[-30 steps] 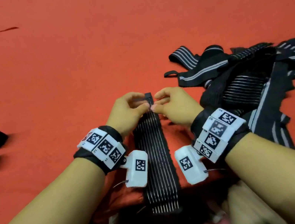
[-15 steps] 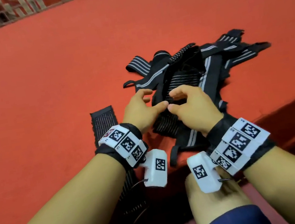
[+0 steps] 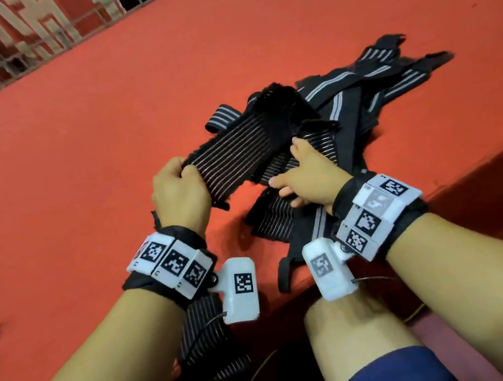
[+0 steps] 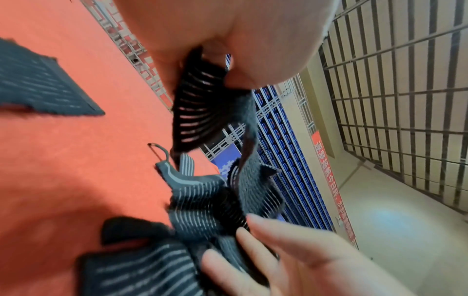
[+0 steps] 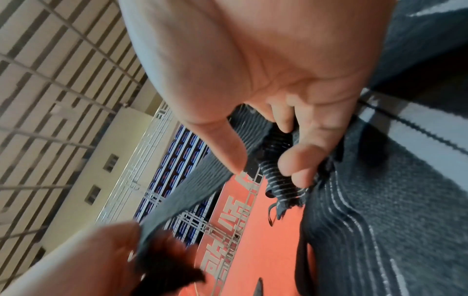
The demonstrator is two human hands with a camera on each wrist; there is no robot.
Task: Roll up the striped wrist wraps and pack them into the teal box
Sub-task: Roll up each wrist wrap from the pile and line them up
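Hands are working at the near edge of a red felt-covered platform (image 3: 103, 148), where a tangled pile of black elastic wrist wraps with thin silver stripes (image 3: 371, 97) is lying toward the right. The left hand (image 3: 177, 192) is clamping its curled fingers on one short end of a black ribbed wrist wrap with fine white lines (image 3: 231, 160), lifting it off the cloth; in the left wrist view that end is bunching inside the fist. The right hand (image 3: 304, 175) is pinching the pile's striped fabric just beside the lifted wrap, thumb and fingers curling round a fold, as the right wrist view shows. The lifted wrap's long axis is running from the left grip up and to the right, its far end disappearing into the pile. Pulling it free probably calls for the left hand drawing along that axis while the right is holding the rest down. Another flat striped wrap (image 3: 208, 340) is lying under the left forearm at the near edge. No teal box is showing in any view.
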